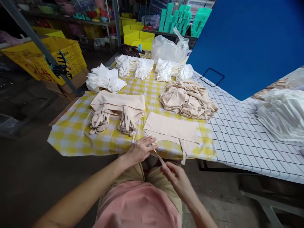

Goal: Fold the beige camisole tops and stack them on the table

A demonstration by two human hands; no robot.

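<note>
A beige strappy top point(172, 128) lies flat at the front edge of the table, its straps toward me. One strap point(159, 157) runs taut between my hands, past the table edge. My left hand point(142, 149) rests with fingers stretched out over this strap, beside the top's lower left corner. Lower and to the right, my right hand point(177, 179) pinches the strap's free end between thumb and fingers. The other strap point(183, 152) hangs over the edge. Left of the top sits a neat stack of beige tops point(118, 106), straps bunched in two bundles.
A loose heap of beige tops point(187, 99) lies behind. White stacks point(135, 65) and a plastic bag point(169, 49) stand farther back on the yellow checked cloth point(78, 136). A blue board point(247, 41) rises at right, near a white pile point(283, 112). A metal post point(40, 44) is at left.
</note>
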